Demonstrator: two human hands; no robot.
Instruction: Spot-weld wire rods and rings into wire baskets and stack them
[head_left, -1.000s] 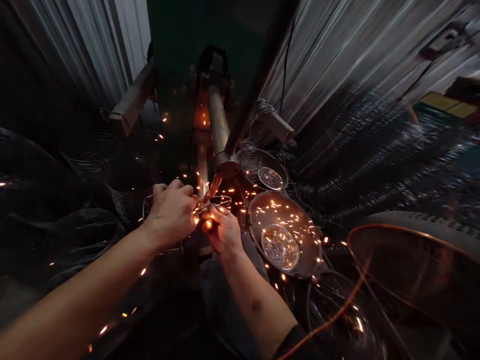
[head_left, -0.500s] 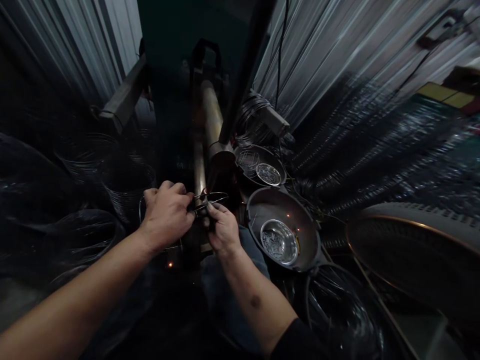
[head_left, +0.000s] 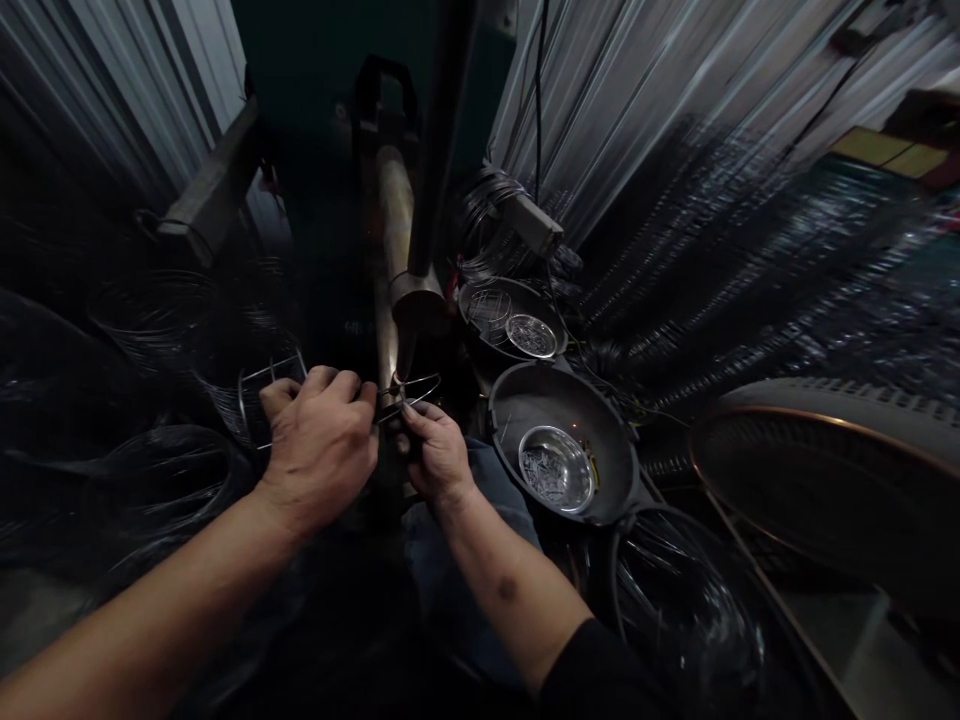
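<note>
A thin metal wire frame (head_left: 271, 374) runs from the left of my left hand across to the welding machine's electrodes. My left hand (head_left: 321, 435) is closed around its middle, knuckles up, hiding much of it. Between thumb and fingers, my right hand (head_left: 436, 450) pinches the frame's right end, where a looped wire (head_left: 424, 388) shows. That end sits between the pointed upper electrode (head_left: 405, 355) and the lower brass-coloured electrode bar (head_left: 385, 335). Whether a small separate piece lies in my right fingertips I cannot make out.
Right of my knee stands a dark pan (head_left: 510, 400) holding a steel bowl (head_left: 555, 468) of short metal pieces. Behind it another pan (head_left: 469, 300) holds a smaller bowl (head_left: 531, 336) and wire parts. A large round fan-like guard (head_left: 825, 440) stands at right. Coiled wire (head_left: 480, 225) hangs behind.
The wire frame has tilted, its left end now raised and showing past my left hand. My left hand has moved slightly left. The view has shifted a little; both hands keep their grip.
</note>
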